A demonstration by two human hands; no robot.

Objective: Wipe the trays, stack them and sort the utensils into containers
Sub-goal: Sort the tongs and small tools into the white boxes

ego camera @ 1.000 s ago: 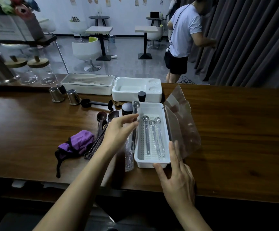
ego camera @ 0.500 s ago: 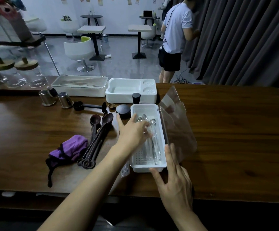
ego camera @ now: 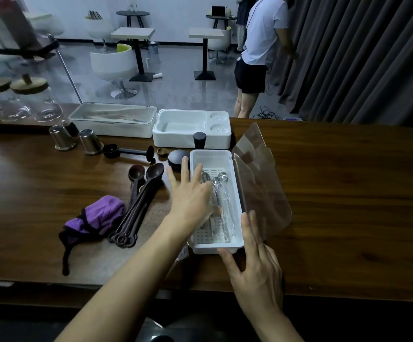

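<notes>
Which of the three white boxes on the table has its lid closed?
The far-left box, behind the steel cups: its clear lid lies flat. The middle box is uncovered; the nearest box has its cover swung open.

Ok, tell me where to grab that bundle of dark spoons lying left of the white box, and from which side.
Grip the dark spoons across their handles at mid-length, where the shafts lie bunched side by side. Come down from above, with your fingers on the right flank. The purple cloth crowds their left side near the looped ends, and the bowls at the far end fan apart.
</notes>
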